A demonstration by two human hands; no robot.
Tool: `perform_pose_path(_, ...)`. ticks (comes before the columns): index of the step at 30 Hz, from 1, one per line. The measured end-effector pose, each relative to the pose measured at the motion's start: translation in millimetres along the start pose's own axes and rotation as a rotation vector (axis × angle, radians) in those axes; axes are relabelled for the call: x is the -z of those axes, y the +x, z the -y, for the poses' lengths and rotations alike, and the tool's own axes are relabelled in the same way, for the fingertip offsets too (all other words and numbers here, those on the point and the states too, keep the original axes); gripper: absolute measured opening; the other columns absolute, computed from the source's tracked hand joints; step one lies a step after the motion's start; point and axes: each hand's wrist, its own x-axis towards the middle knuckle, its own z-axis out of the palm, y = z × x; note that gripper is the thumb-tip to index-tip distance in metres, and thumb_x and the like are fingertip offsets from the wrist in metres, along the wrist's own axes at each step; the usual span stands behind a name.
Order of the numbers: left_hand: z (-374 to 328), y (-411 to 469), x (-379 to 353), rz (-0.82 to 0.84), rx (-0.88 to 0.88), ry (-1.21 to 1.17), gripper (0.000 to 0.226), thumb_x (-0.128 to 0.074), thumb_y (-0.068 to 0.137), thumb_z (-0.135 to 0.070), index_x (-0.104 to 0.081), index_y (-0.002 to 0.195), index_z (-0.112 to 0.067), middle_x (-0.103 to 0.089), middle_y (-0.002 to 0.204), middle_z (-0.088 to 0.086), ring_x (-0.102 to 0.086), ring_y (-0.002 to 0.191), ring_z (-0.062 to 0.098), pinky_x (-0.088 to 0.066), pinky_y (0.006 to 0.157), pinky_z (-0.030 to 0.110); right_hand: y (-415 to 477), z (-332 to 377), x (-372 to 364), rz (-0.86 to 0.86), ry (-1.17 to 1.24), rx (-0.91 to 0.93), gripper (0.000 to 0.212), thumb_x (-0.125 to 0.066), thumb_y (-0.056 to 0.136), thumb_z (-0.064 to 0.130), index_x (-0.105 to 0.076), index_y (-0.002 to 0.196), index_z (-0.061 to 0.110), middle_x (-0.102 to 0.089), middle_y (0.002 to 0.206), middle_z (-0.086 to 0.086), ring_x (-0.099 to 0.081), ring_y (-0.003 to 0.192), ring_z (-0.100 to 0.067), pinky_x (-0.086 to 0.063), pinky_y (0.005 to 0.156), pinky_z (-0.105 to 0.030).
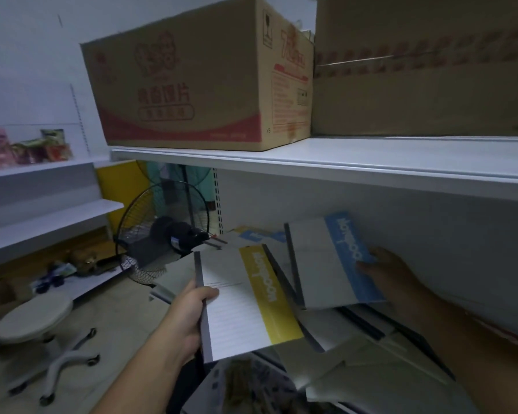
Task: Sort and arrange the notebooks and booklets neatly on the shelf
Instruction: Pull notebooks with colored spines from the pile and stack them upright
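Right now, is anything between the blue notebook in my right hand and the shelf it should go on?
Yes. Loose notebooks lie scattered on the shelf under the blue notebook that the right hand holds. The yellow notebook in the left hand overlaps its lower left corner in front.

the yellow-banded notebook (251, 300) has a white, faintly lined cover and a grey spine — the blue-banded notebook (332, 261) is pale grey-white, with white lettering on its band. the cardboard box (192, 85) is brown with red print, the shelf (371, 156) white, the fan (162, 234) black.
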Motion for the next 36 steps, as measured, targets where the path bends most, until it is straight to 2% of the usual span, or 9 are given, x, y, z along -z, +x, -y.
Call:
perform_pose_path(4, -2, -2, -7, 0.047, -0.013, -0.026, 0.014, -0.052, 0.096, -0.025, -0.057, 0.109, -0.024, -0.069, 0.098, 0.019, -0.066, 0.085, 0.037, -0.054, 0.072, 0.045, -21, 15, -36, 0.120, 0.165, 0.009, 0.029, -0.057, 0.092, 0.009, -0.055, 0.122, 0.007, -0.061, 0.118, -0.016, -0.060, 0.094, -0.029, -0.050, 0.080, -0.040)
perform_pose_path(8, -6, 4, -16, 0.085, -0.067, 0.028, 0.016, -0.055, 0.095, -0.019, -0.057, 0.110, -0.022, -0.071, 0.088, 0.018, -0.066, 0.075, 0.034, -0.054, 0.067, 0.041, -38, 24, -80, 0.219, -0.237, 0.122, 0.031, -0.054, 0.094, 0.027, -0.053, 0.125, 0.020, -0.060, 0.120, -0.002, -0.057, 0.096, -0.018, -0.048, 0.073, -0.029)
perform_pose_path(15, -11, 22, -2, 0.096, -0.091, -0.024, 0.026, -0.046, 0.097, -0.008, -0.051, 0.121, -0.019, -0.067, 0.098, 0.016, -0.064, 0.083, 0.033, -0.049, 0.064, 0.037, -29, 23, -63, 0.044, -0.596, 0.262, 0.041, -0.048, 0.094, 0.029, -0.050, 0.135, 0.021, -0.051, 0.139, -0.002, -0.048, 0.126, -0.018, -0.039, 0.102, -0.029)
perform_pose_path(18, -9, 28, 5, 0.088, -0.079, -0.052, 0.024, -0.046, 0.098, -0.010, -0.051, 0.120, -0.019, -0.067, 0.098, 0.016, -0.064, 0.083, 0.033, -0.048, 0.062, 0.036, -15, 8, -41, 0.141, -0.852, 0.103, 0.053, -0.049, 0.092, 0.029, -0.036, 0.142, 0.017, -0.033, 0.150, -0.005, -0.034, 0.137, -0.022, -0.028, 0.112, -0.037)
perform_pose_path(21, -8, 31, 6, 0.089, -0.071, -0.046, 0.026, -0.047, 0.098, -0.013, -0.052, 0.122, -0.019, -0.067, 0.100, 0.017, -0.064, 0.083, 0.034, -0.049, 0.061, 0.035, -12, -6, -36, 0.204, -0.898, 0.020, 0.043, -0.042, 0.097, 0.028, -0.042, 0.136, 0.009, -0.043, 0.141, -0.010, -0.043, 0.127, -0.025, -0.036, 0.104, -0.034)
perform_pose_path(25, -13, 32, 5, 0.083, -0.093, -0.033, 0.020, -0.047, 0.098, -0.014, -0.052, 0.118, -0.015, -0.065, 0.090, 0.013, -0.062, 0.075, 0.030, -0.046, 0.058, 0.031, -11, -18, -34, 0.020, -1.109, 0.251, 0.039, -0.033, 0.098, 0.035, -0.062, 0.107, 0.011, -0.065, 0.108, -0.010, -0.060, 0.102, -0.025, -0.042, 0.081, -0.032)
perform_pose_path(28, -17, 30, 5, 0.087, -0.120, -0.050, 0.021, -0.045, 0.098, -0.012, -0.054, 0.116, -0.019, -0.066, 0.090, 0.010, -0.063, 0.077, 0.027, -0.047, 0.060, 0.031, -19, -1, -38, -0.132, -1.334, 0.333, 0.031, -0.034, 0.101, 0.023, -0.060, 0.114, 0.014, -0.067, 0.107, -0.006, -0.063, 0.097, -0.022, -0.047, 0.080, -0.030)
perform_pose_path(32, -15, 30, -1, 0.071, -0.155, -0.075, 0.024, -0.045, 0.098, -0.013, -0.051, 0.119, -0.023, -0.065, 0.094, 0.011, -0.062, 0.082, 0.029, -0.047, 0.063, 0.032, -35, 71, -65, -0.282, -1.256, 0.343, 0.028, -0.030, 0.101, 0.028, -0.053, 0.111, 0.018, -0.064, 0.110, -0.007, -0.062, 0.100, -0.027, -0.044, 0.076, -0.031)
perform_pose_path(36, -15, 25, -15, 0.089, -0.170, -0.153, 0.023, -0.044, 0.099, -0.017, -0.050, 0.115, -0.032, -0.066, 0.099, 0.009, -0.064, 0.090, 0.030, -0.052, 0.069, 0.036, -54, 117, -123, -0.139, -1.143, 0.474, 0.017, -0.044, 0.094, 0.024, -0.059, 0.101, 0.018, -0.065, 0.099, -0.009, -0.062, 0.092, -0.031, -0.036, 0.065, -0.028)
